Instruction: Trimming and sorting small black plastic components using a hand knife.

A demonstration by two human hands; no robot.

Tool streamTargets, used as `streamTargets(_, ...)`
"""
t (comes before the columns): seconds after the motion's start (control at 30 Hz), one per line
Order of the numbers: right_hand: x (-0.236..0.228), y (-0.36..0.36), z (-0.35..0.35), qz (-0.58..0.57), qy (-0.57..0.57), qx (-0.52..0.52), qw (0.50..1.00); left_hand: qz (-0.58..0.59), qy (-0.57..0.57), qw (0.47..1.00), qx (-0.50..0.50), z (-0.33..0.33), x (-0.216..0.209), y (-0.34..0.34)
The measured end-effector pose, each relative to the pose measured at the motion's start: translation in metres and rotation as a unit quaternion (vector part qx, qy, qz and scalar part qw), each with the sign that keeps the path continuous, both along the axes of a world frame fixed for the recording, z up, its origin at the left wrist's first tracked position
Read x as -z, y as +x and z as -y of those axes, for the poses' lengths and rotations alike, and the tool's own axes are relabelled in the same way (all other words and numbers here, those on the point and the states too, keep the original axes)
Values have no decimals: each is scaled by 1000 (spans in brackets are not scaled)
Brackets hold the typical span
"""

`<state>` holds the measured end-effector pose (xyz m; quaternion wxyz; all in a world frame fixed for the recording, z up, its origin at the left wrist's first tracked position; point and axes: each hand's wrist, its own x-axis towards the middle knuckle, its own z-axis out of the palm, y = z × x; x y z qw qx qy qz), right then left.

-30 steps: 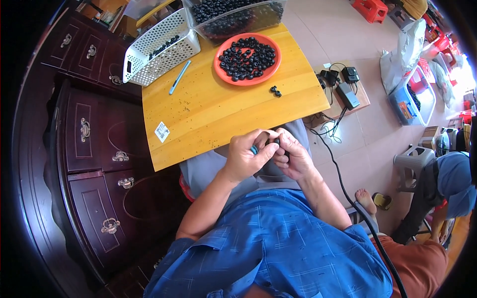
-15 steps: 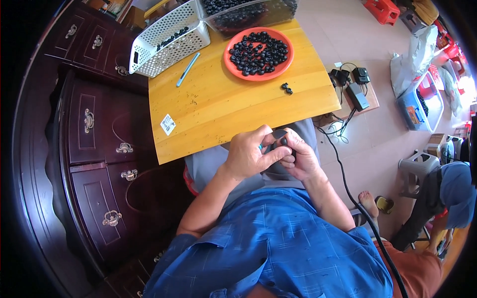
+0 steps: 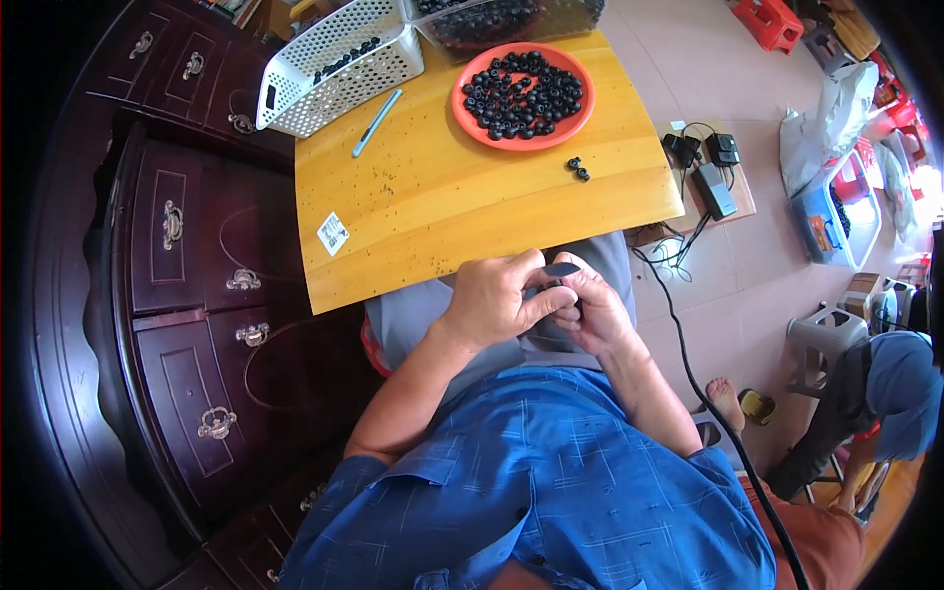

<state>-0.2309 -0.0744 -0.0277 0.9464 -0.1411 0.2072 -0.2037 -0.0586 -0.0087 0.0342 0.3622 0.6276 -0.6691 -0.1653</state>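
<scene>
Both of my hands meet above my lap, just below the table's near edge. My left hand (image 3: 497, 303) is closed, its thumb and fingers pinching around a dark, flat, blade-like piece (image 3: 560, 268) that sticks out toward the right hand. My right hand (image 3: 597, 307) is closed too, fingers curled against the left thumb around a small black part that is mostly hidden. On the table, an orange-red plate (image 3: 588, 116) carries many small black ring-like parts (image 3: 521, 93). Two or three similar parts (image 3: 578, 170) lie loose to the right of the plate.
The yellow wooden table (image 3: 442, 211) also bears a white perforated basket (image 3: 344, 93), a clear bin of black parts (image 3: 511, 28), a blue pen-like tool (image 3: 378, 123) and a white label (image 3: 332, 234). Dark drawers (image 3: 211, 383) stand left. Adapters (image 3: 715, 187) and a black cable (image 3: 683, 359) lie right; another person (image 3: 846, 433) sits there.
The dark blade-like piece has tilted and now shows flatter and further right between my fingers. The black part has become more hidden. The whole view has shifted slightly.
</scene>
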Motion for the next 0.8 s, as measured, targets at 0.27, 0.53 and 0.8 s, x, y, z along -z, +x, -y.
streamTargets(0.27,-2,3,5,36,-27,-13,999,-28,25,999,6,-4,10,4)
streamTargets(0.53,-15,2,39,93,-62,55,992,-134,64,989,-15,-28,20,16)
streamTargets(0.8,-14,27,86,-333,-500,179,779,-168,140,975,-45,-50,30,18)
